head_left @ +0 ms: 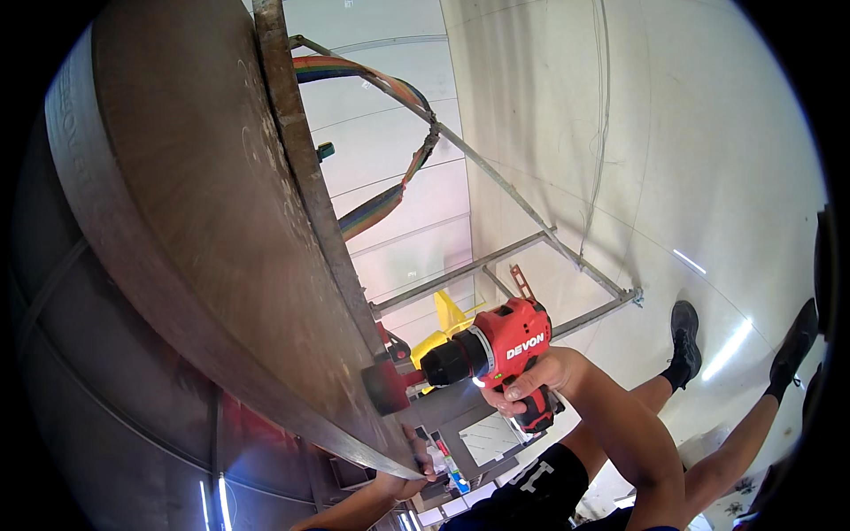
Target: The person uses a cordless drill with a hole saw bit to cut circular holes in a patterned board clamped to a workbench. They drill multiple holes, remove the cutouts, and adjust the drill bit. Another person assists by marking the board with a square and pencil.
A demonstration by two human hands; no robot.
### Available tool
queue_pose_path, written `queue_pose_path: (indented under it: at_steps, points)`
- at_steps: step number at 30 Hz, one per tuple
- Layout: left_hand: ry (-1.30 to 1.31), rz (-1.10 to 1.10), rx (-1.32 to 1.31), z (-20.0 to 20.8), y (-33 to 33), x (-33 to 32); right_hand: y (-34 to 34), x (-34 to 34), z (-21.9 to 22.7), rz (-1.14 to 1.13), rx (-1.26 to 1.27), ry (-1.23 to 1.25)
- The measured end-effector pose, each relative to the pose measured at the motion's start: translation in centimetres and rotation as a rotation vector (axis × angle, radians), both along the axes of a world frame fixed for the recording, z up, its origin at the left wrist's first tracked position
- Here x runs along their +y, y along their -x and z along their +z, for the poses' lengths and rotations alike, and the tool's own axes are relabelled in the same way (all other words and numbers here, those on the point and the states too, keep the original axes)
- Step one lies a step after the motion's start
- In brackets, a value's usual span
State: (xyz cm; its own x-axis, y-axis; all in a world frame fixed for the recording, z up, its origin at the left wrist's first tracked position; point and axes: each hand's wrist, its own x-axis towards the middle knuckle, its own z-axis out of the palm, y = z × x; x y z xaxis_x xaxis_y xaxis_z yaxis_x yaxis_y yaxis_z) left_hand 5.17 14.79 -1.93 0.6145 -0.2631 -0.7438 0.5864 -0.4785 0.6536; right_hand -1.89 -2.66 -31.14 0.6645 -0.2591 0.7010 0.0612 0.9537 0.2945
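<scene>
My right hand [534,380] is closed round the grip of a red and black cordless drill [515,336], its small work light lit. In the drill's black chuck sits a round dark-red attachment [386,384], blurred and apparently against the board. That large brown board [204,168] has a pale, curved-looking edge and fills the left side, its face streaked and worn. At its lower end my left hand [409,478] grips the edge, fingertips showing on the face side; part of that hand is hidden behind the board.
A rusty metal bar [305,159] runs along the board. Beyond it stands a metal tube frame [505,181] with a striped strap [390,199] tied on. A yellow object [449,311] lies behind the drill. Black shoes [684,336] stand on the pale floor [708,177].
</scene>
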Motion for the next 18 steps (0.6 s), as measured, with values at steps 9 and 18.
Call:
queue_pose_path:
  at_steps: [9,18]
  points:
    - [0.055,0.010,0.057,-0.2,0.4,-0.7,0.7,-0.9,0.2,-0.023,0.030,0.026]
    - [0.128,-0.045,0.071,-0.3,0.0,0.4,0.6,-0.8,0.1,-0.012,0.022,0.025]
